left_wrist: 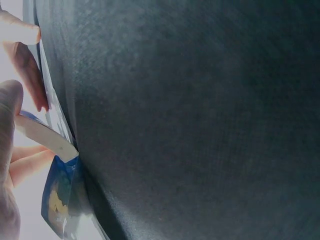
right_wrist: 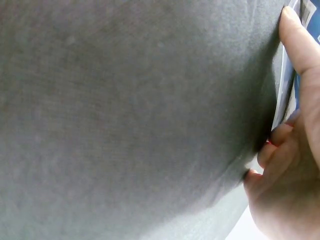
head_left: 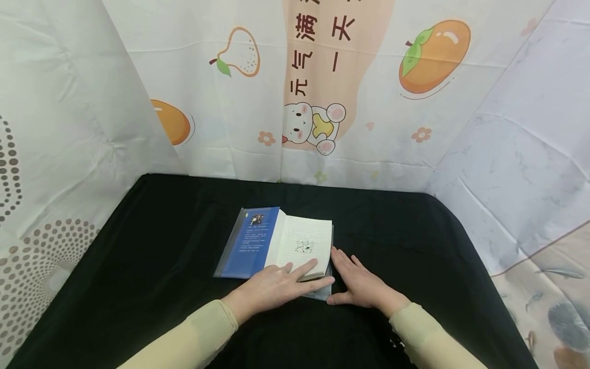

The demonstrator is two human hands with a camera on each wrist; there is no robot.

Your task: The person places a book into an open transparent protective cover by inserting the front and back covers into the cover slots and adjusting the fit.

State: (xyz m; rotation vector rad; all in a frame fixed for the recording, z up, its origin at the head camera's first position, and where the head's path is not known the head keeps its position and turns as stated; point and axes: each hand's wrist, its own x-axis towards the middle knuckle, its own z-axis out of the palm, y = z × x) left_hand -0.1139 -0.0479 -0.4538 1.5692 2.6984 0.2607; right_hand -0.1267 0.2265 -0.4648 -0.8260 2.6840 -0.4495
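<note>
An open book (head_left: pixel 304 233) with a blue cover flap (head_left: pixel 251 243) and a clear plastic sleeve lies on the black cloth. My left hand (head_left: pixel 276 284) rests over its lower edge, fingers extended across the right-hand page. In the left wrist view, the thick page block (left_wrist: pixel 47 137) shows beside that hand's thumb (left_wrist: pixel 10 95). My right hand (head_left: pixel 364 284) touches the book's right side, its fingers along the sleeve edge and its thumb near the lower right corner. The right wrist view shows the thumb (right_wrist: pixel 300 42) against the clear sleeve. The left palm's underside is hidden from the head view.
Black cloth (head_left: pixel 152 246) covers the table all round the book. A white curtain (head_left: pixel 244 118) printed with fruit and lettering hangs behind. Patterned sheets (head_left: pixel 60 154) hang at the left and right sides.
</note>
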